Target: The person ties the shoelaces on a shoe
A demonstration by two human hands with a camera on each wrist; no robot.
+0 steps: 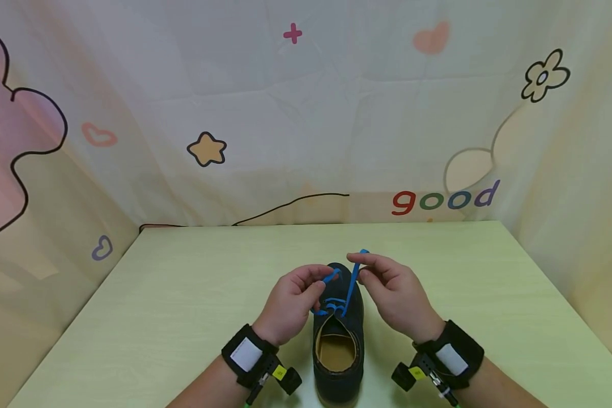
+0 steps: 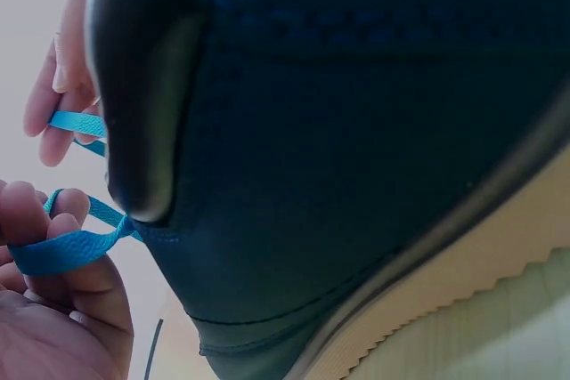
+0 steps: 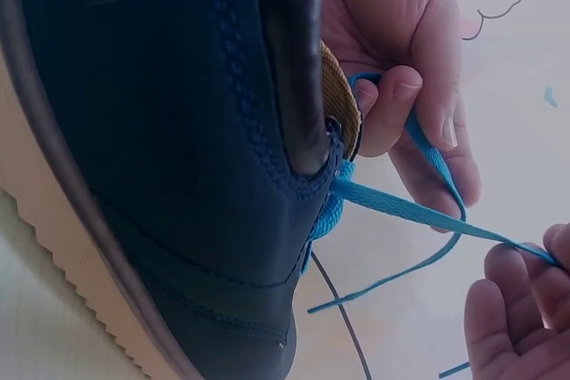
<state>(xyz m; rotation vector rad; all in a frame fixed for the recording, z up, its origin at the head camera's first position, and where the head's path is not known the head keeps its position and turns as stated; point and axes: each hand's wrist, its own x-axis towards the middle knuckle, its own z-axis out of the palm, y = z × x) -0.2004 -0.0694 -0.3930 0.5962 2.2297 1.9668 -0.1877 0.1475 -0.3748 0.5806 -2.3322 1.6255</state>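
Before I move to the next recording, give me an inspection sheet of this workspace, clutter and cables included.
Surface: pale green table, smooth, faintly grained
Job's things: dark shoe upright on its sole, toe pointing away from the person; blue lace threaded through it
Clutter: nothing seen
Hands: left hand pinches one lace section; right hand holds another, drawn up from the shoe
Cables: left wrist cable and right wrist cable run toward the bottom edge
Surroundings: printed backdrop with hearts, a star and "good"

Blue lace (image 2: 61, 254) loops round the left fingers (image 2: 20, 211); the dark shoe (image 2: 338, 149) stands beside them, and the right fingers (image 2: 75, 51), partly hidden behind it, touch lace above them.
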